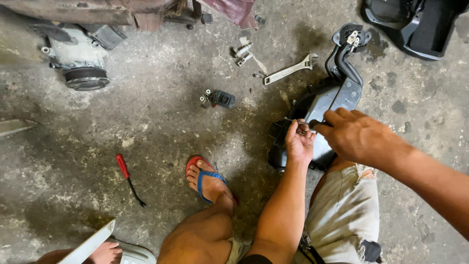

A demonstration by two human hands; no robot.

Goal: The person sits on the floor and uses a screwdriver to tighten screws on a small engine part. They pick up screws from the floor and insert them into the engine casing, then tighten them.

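While the black plastic housing (337, 100) lies on the concrete floor (161, 122) by my knee, my left hand (299, 143) pinches a small fastener and my right hand (359, 136) grips a tool handle, with loose bolts (242, 53) and an adjustable wrench (289, 70) already set aside, so I judge the work partway.

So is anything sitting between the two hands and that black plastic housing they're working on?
Nothing visible. The left hand and right hand are both already over the black housing, pinching a thin tool against it. The adjustable wrench, red screwdriver and small black part lie apart on the floor.
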